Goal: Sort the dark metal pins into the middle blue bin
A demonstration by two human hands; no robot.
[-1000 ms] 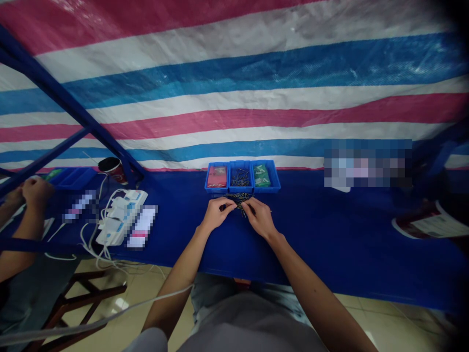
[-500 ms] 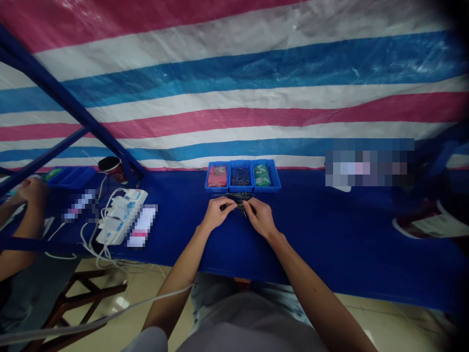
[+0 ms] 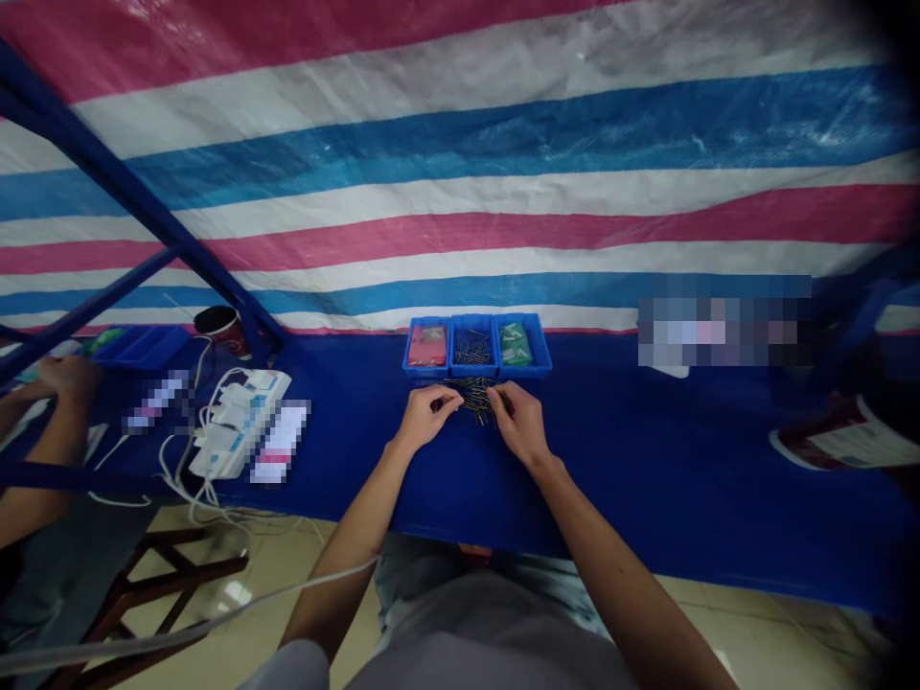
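Pieces (image 3: 475, 401) in a loose heap on the blue table (image 3: 647, 479)

From my remote seat I see a white power strip (image 3: 248, 429) far left. Next, the left hand (image 3: 423, 419) presses thumb and fingertip together at the heap's left edge. The slim, dark and brassy pieces lie just before three blue bins (image 3: 472, 371). The right hand (image 3: 522, 422) curls at their right edge; I cannot tell whether it pinches one.

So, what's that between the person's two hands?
In the head view, a loose pile of thin, dark, stick-like pieces lies between the left hand and the right hand.
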